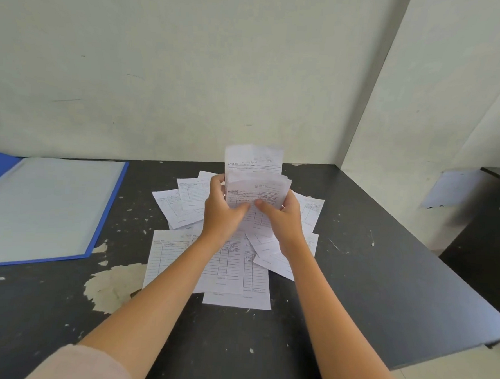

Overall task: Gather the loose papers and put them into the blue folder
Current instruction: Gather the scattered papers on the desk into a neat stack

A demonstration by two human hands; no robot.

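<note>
I hold a small stack of white printed forms (255,178) upright above the middle of the dark table. My left hand (221,209) grips its left edge and my right hand (283,217) grips its right edge, thumbs on the front sheet. Under my hands several more loose forms (177,258) lie scattered flat and overlapping on the table. The blue folder (107,210) lies open at the far left, with a pale clear inner sheet facing up.
The dark table (369,284) has chipped patches (114,283) near the front left. A pale wall stands right behind it. A second dark surface (486,233) sits lower at the right, beyond the table's right edge, with a sheet (451,187) on the wall there.
</note>
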